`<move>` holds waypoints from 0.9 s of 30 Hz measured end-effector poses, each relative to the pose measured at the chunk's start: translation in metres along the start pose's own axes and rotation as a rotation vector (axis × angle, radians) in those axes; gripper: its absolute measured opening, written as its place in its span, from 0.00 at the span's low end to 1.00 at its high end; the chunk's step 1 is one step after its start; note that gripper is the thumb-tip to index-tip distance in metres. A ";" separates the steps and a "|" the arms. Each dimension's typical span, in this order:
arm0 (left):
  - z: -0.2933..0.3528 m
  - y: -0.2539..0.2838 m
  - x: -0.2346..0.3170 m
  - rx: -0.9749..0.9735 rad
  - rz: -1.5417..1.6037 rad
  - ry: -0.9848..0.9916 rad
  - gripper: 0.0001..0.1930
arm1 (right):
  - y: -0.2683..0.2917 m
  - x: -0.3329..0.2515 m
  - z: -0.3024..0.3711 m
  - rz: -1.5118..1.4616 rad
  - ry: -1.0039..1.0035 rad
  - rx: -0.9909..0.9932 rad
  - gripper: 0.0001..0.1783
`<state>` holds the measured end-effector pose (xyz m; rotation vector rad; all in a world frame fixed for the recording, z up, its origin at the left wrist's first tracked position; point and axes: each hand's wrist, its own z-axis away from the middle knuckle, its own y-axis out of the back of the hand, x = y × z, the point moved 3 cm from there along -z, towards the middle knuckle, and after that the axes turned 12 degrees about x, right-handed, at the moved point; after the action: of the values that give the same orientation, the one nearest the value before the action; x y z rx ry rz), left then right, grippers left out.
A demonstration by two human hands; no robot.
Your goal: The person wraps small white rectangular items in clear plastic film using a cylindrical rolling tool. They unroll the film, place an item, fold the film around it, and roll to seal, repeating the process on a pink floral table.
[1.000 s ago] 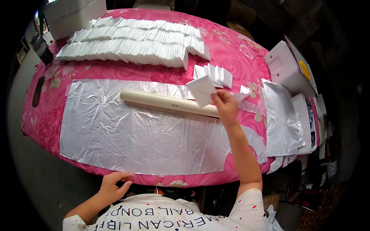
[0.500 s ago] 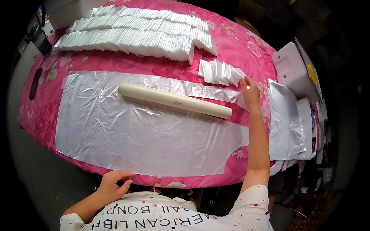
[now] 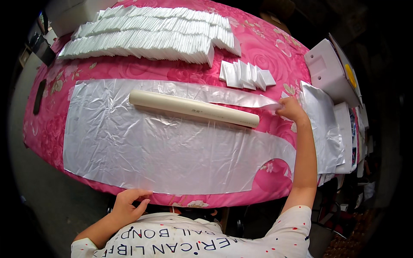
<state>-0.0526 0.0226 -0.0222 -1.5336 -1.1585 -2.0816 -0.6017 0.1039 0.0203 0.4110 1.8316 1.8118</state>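
Note:
A thin, translucent white plastic sheet (image 3: 172,159), cut like an apron with a curved notch at its right end, lies spread before me. Across it rests a cream-coloured tube (image 3: 193,110), slanting down to the right. My right hand (image 3: 293,108) is closed on the tapered right end of the sheet's far strip, fingers pinched together. At the sheet's near edge my left hand (image 3: 131,203) rests with its fingers stretched out and thumb apart, fingertips touching the edge. Beyond the strip, several small folded white plastic packets (image 3: 246,75) overlap in a short row.
Long rows of folded white packets (image 3: 142,38) fill the far side of the pink floral tablecloth (image 3: 266,64). To the right stand a white box (image 3: 329,73) and a stack of flat plastic sheets (image 3: 322,129). A dark bar (image 3: 39,96) lies at the left edge.
My right hand has left the short row of packets, moving right and nearer to me, and has taken hold of the strip's end. My left hand has barely moved.

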 end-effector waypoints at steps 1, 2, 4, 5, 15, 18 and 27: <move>0.000 0.000 0.000 0.003 -0.003 -0.002 0.11 | 0.002 0.010 -0.003 0.048 -0.003 0.009 0.13; 0.000 0.000 0.001 0.006 -0.007 -0.003 0.11 | 0.004 0.020 -0.005 0.095 -0.006 0.019 0.13; -0.001 -0.001 0.001 0.008 -0.016 -0.004 0.12 | 0.009 0.038 -0.010 0.125 -0.046 -0.015 0.13; -0.001 -0.001 0.002 0.007 -0.023 -0.003 0.12 | 0.013 0.046 -0.011 0.107 -0.083 -0.058 0.13; -0.003 -0.001 0.002 0.026 -0.036 0.033 0.11 | 0.040 0.090 0.000 -0.589 -0.352 -0.090 0.10; -0.004 -0.001 0.001 0.010 -0.052 0.062 0.11 | 0.041 0.110 -0.001 -0.230 -0.367 -0.181 0.12; -0.005 -0.001 0.007 0.023 -0.046 0.090 0.11 | 0.028 0.100 0.015 0.600 -0.301 0.461 0.19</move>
<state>-0.0590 0.0210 -0.0167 -1.4002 -1.1922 -2.1357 -0.6789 0.1732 0.0336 1.4519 2.0242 1.5215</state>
